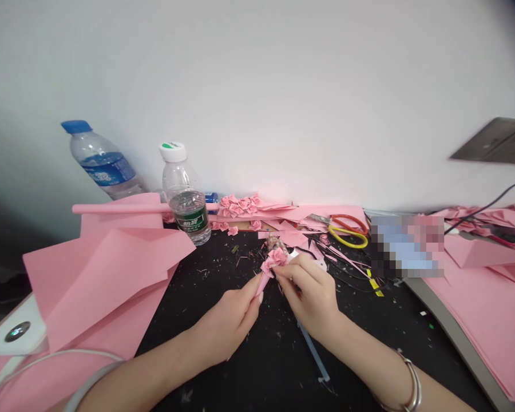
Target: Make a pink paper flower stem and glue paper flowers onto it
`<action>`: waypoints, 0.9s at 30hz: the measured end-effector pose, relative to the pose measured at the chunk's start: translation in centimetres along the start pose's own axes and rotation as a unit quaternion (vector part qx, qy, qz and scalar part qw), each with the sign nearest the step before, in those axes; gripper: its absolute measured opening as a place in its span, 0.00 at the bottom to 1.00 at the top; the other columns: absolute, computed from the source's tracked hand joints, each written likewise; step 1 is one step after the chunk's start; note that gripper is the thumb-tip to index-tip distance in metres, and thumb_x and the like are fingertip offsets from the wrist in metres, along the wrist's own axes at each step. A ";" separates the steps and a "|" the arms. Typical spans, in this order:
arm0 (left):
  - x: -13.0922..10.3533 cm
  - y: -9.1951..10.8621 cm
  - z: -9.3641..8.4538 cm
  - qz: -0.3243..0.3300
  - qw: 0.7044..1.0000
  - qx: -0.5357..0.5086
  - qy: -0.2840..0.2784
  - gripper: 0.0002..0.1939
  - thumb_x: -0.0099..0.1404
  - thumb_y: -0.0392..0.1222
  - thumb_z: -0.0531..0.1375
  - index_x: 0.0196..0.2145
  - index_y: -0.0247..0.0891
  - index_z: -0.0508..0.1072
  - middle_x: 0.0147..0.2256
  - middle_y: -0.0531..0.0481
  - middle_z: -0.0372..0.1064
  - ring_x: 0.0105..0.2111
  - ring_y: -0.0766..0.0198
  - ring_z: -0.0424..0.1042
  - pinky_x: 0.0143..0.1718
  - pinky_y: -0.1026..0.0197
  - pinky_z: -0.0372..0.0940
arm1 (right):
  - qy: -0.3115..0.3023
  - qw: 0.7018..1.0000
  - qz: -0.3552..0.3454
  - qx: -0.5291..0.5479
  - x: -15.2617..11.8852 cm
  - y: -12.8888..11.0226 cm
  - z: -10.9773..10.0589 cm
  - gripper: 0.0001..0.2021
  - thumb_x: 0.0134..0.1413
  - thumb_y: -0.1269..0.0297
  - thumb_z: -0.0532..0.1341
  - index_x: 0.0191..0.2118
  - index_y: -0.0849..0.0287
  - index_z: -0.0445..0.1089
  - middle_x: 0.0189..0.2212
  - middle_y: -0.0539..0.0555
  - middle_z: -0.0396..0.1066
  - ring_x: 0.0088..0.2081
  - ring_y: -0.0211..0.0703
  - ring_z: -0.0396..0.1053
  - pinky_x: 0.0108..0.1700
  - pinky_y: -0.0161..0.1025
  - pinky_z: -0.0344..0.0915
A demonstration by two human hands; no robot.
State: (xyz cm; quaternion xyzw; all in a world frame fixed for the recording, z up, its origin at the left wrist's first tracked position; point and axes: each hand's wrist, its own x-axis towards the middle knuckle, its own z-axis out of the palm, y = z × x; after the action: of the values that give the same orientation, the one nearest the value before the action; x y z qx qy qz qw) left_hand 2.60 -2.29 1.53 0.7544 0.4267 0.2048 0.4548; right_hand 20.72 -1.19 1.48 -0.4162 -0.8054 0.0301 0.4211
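Note:
My left hand (236, 320) is closed around a rolled pink paper stem (263, 281), held tilted above the black tabletop. Folded pink paper flowers (274, 260) sit clustered at the stem's upper end. The thumb and fingertips of my right hand (311, 292) pinch the right edge of these flowers; the exact contact is partly hidden. Just behind the flowers is a small mottled lump (275, 242) that I cannot identify. Partly covered by my right hand is a white object (320, 263). A translucent stick (314, 353) lies below that hand.
Two water bottles, one blue-capped (107, 163) and one white-capped (183, 197), stand at the left rear. Loose paper flowers (240, 205) line the wall beside scissors (347, 230). Pink sheets (103, 280) cover the left; more sheets (489, 303) lie right. Dark cables (347, 277) and scraps are scattered.

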 end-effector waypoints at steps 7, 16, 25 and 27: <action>0.0 -0.2 0.1 0.003 1.000 0.027 0.004 0.22 0.69 0.39 0.43 0.59 0.37 0.55 0.23 0.57 0.53 0.20 0.67 0.56 0.23 0.66 0.51 | 0.019 1.000 -0.014 0.001 0.1 0.1 0.2 0.05 0.55 0.75 0.58 0.34 0.59 0.70 0.25 0.52 0.67 0.28 0.39 0.66 0.30 0.35 0.62; -0.1 -0.7 0.2 -0.041 0.989 -0.142 0.002 0.21 0.70 0.48 0.43 0.58 0.43 0.56 0.16 0.62 0.50 0.10 0.73 0.51 0.11 0.71 0.46 | 0.030 0.998 -0.061 0.003 0.4 0.7 -0.5 0.11 0.54 0.77 0.58 0.41 0.58 0.70 0.29 0.54 0.69 0.32 0.41 0.67 0.33 0.37 0.64; 0.9 -1.9 -1.6 -0.055 0.938 -0.331 0.082 0.19 0.69 0.49 0.48 0.54 0.41 0.59 0.21 0.61 0.59 0.06 0.79 0.52 0.08 0.73 0.45 | 0.068 0.997 -0.038 -0.021 1.4 2.4 -1.9 0.12 0.54 0.79 0.53 0.43 0.61 0.66 0.33 0.57 0.68 0.34 0.42 0.65 0.35 0.39 0.62; 1.1 -2.2 -2.0 -0.055 0.936 -0.333 0.099 0.18 0.69 0.49 0.49 0.53 0.41 0.61 0.21 0.61 0.60 0.06 0.79 0.53 0.09 0.73 0.46 | 0.058 0.996 -0.030 -0.058 1.6 3.1 -1.8 0.08 0.54 0.77 0.54 0.38 0.61 0.66 0.30 0.56 0.68 0.33 0.43 0.65 0.34 0.39 0.61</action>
State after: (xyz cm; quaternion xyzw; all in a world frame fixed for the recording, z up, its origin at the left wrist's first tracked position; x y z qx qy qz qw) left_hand 0.77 0.10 0.54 0.5108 0.4181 0.3832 0.6461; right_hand 23.49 1.38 2.48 -0.4167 -0.7922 -0.0535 0.4426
